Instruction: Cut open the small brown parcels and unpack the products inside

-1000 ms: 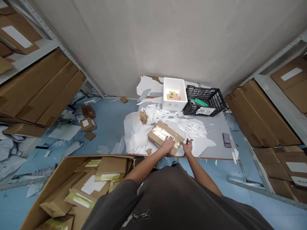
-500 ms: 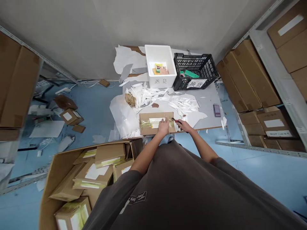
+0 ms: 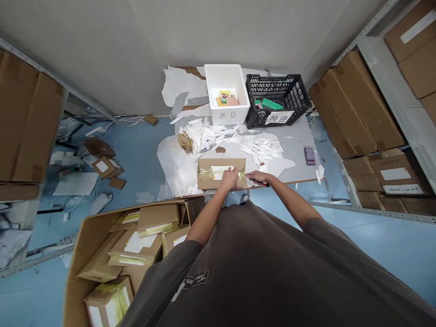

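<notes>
A taped cardboard box [image 3: 206, 181] with a white label lies at the front edge of the table [image 3: 296, 156]. My left hand [image 3: 230, 178] rests on its top, fingers stretched out over the label. At the box's right end, my right hand [image 3: 258, 176] is closed around a box cutter [image 3: 261, 183] with a red and black handle. The cutter's tip points left at the box end; whether the blade is in the tape is too small to tell.
Behind the box lie torn white paper strips [image 3: 260, 147] and crumpled brown paper [image 3: 185, 142]. A white bin [image 3: 227, 116] and a black crate [image 3: 275, 113] stand at the back. A large carton [image 3: 73, 272] of parcels is at the lower left. Shelves of boxes [image 3: 354, 109] flank the right.
My right hand has moved slightly down and left, bringing the box cutter from an upward slant to nearly level at the box's right end. My left hand stays on the box.
</notes>
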A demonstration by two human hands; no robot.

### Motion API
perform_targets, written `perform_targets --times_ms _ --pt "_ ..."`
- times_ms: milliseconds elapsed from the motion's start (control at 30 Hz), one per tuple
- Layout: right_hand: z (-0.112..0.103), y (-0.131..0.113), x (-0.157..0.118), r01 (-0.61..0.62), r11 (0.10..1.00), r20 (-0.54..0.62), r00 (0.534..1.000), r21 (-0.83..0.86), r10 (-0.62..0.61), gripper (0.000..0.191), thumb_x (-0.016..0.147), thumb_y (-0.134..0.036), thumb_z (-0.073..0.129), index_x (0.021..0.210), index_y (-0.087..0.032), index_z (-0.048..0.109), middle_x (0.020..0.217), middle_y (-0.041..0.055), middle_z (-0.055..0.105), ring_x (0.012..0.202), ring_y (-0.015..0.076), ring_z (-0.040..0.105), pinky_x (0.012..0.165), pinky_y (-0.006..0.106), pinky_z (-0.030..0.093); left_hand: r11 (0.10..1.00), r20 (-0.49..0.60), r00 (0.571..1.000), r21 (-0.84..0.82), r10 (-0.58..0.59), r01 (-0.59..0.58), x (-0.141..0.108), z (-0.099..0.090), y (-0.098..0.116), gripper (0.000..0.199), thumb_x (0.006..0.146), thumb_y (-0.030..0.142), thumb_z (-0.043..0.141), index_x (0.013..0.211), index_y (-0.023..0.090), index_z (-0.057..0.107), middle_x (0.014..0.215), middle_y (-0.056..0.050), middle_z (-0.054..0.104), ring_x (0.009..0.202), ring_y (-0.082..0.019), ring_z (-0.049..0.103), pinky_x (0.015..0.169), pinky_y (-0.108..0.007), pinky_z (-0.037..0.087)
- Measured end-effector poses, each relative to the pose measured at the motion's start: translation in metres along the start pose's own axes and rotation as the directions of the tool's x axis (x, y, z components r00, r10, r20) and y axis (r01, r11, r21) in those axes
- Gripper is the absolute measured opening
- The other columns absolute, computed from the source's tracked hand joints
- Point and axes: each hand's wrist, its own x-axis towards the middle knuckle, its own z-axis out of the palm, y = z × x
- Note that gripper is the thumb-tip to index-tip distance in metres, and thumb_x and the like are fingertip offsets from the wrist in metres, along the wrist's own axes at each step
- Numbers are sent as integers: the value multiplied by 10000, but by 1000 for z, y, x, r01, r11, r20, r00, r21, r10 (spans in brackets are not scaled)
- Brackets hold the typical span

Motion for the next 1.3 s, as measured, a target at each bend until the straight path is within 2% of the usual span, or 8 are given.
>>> perform_targets --times_ms 200,400,533,733,967,1100,1200,1300 --pt "19 24 -9 42 997 70 996 60 -46 552 952 -723 698 786 -243 480 548 -46 511 395 118 450 412 250 381 999 -33 999 -37 1 -2 1 0 -10 1134 597 306 1060 1568 181 488 1623 -226 549 1540 -386 480 1226 -446 415" --pt "32 43 -28 119 977 -303 951 178 -60 509 1035 -747 495 877 -265 455 559 -69 499 420 137 471 443 248 395 994 -213 977 -105 -18 -5 10 3 -41 803 961 433 773 1672 274 435 1765 -136 391 1667 -357 271 1336 -529 271" --pt "34 37 -35 129 991 -425 899 38 -101 537 1079 -726 367 973 -247 585 663 -11 622 580 187 599 583 273 481 999 -152 987 -25 -47 43 29 5 -50 1135 806 453 917 1752 305 307 1855 -100 136 1713 -409 -14 1374 -603 80" --pt "31 28 -32 112 923 -431 859 -369 -277 401 1109 -530 451 1258 -270 717 1229 91 759 1122 294 695 916 335 516 1000 -214 977 -1 -5 5 30 4 -47 729 1041 438 623 1716 259 410 1834 -133 214 1717 -371 48 1370 -609 75" --pt "35 0 -11 -16 793 -422 853 -609 -306 432 1091 -547 577 1403 -262 665 1275 146 688 1106 303 678 935 335 490 1000 -252 968 12 10 -8 14 1 -40 734 996 460 711 1671 305 466 1808 -133 299 1711 -361 133 1358 -625 116" --pt "7 11 -14 -111 828 -531 812 -550 -243 403 1114 -495 539 1411 -240 636 1283 176 675 1082 310 691 901 346 499 1000 -251 968 -7 -26 25 10 0 -40 794 935 426 780 1663 319 480 1796 -136 327 1702 -382 169 1349 -647 141" --pt "-40 47 -34 -266 920 -773 631 -289 -60 405 1138 -439 454 1412 -188 613 1274 209 687 1022 315 706 864 375 516 999 -254 967 -8 -34 33 8 0 -43 830 920 422 791 1676 328 461 1788 -118 354 1697 -387 187 1352 -640 149" --pt "-67 85 -46 -47 986 -804 585 -161 -104 416 1097 -527 523 1346 -207 617 1156 151 743 1002 286 710 854 353 537 999 -268 963 13 -33 38 10 2 -46 836 934 433 770 1690 312 434 1801 -112 326 1705 -375 155 1359 -630 134"
